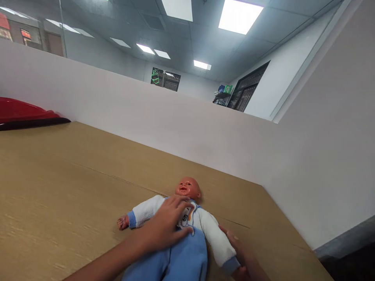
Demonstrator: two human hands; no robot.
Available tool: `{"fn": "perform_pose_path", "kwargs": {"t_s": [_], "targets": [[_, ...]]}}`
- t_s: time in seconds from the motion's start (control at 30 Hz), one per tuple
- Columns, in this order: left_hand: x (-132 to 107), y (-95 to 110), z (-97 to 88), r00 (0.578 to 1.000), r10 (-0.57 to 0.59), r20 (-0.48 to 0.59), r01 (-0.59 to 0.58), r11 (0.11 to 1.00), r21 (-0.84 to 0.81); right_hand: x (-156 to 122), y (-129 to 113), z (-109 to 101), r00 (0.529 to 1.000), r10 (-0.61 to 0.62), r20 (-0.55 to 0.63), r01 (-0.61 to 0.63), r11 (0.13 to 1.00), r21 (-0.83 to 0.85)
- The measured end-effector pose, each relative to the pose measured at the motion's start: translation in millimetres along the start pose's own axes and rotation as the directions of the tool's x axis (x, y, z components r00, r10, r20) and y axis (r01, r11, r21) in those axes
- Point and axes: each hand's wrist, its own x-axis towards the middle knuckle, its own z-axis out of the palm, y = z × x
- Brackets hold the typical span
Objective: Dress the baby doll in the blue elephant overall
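A baby doll [187, 190] in a white and blue suit lies on its back on the brown table [64, 187], head toward the partition. My left hand [166, 224] rests flat on the doll's chest with fingers stretched out. My right hand [243, 255] lies at the doll's white sleeve near its cuff, fingers alongside the arm; I cannot make out whether they grip it.
A white partition wall [146, 113] runs along the far edge of the table and a white wall closes the right side. A red and black object [23, 113] sits at the far left of the table.
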Motion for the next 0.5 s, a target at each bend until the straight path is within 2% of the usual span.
{"fn": "perform_pose_path", "kwargs": {"t_s": [0.07, 0.1, 0.13, 0.17, 0.2, 0.27, 0.33, 0.4, 0.47, 0.5], "targets": [[-9, -28, -17.6, 0.993, -0.07, -0.097, 0.075, 0.996, 0.053, 12, 20, -10, 0.999, -0.019, -0.043, 0.015, 0.995, -0.095], [-12, -44, -25.9, 0.98, -0.139, -0.142, 0.149, 0.987, 0.062, 17, 28, -13, 0.997, -0.044, -0.06, 0.035, 0.989, -0.142], [-16, -59, -33.6, 0.965, -0.223, -0.138, 0.229, 0.973, 0.028, 21, 33, -15, 0.995, -0.069, -0.07, 0.054, 0.98, -0.193], [-19, -73, -40.6, 0.95, -0.302, -0.083, 0.299, 0.953, -0.047, 24, 35, -15, 0.992, -0.098, -0.078, 0.077, 0.968, -0.24], [-22, -84, -46.4, 0.943, -0.332, -0.025, 0.329, 0.941, -0.081, 25, 36, -13, 0.989, -0.123, -0.079, 0.095, 0.954, -0.286], [-29, -96, -53.6, 0.934, -0.342, 0.102, 0.355, 0.923, -0.149, 24, 32, -4, 0.989, -0.136, -0.052, 0.108, 0.925, -0.365], [-36, -93, -53.3, 0.916, -0.338, 0.217, 0.387, 0.889, -0.246, 20, 26, 10, 0.994, -0.109, 0.024, 0.109, 0.903, -0.415], [-41, -80, -45.3, 0.879, -0.364, 0.307, 0.465, 0.795, -0.389, 16, 25, 26, 0.992, -0.063, 0.105, 0.103, 0.894, -0.436], [-48, -60, -30.3, 0.841, -0.433, 0.323, 0.54, 0.663, -0.518, 13, 27, 41, 0.988, -0.062, 0.138, 0.116, 0.896, -0.429], [-52, -50, -20.6, 0.826, -0.485, 0.287, 0.556, 0.614, -0.56, 12, 29, 47, 0.988, -0.072, 0.136, 0.124, 0.899, -0.42]]}}
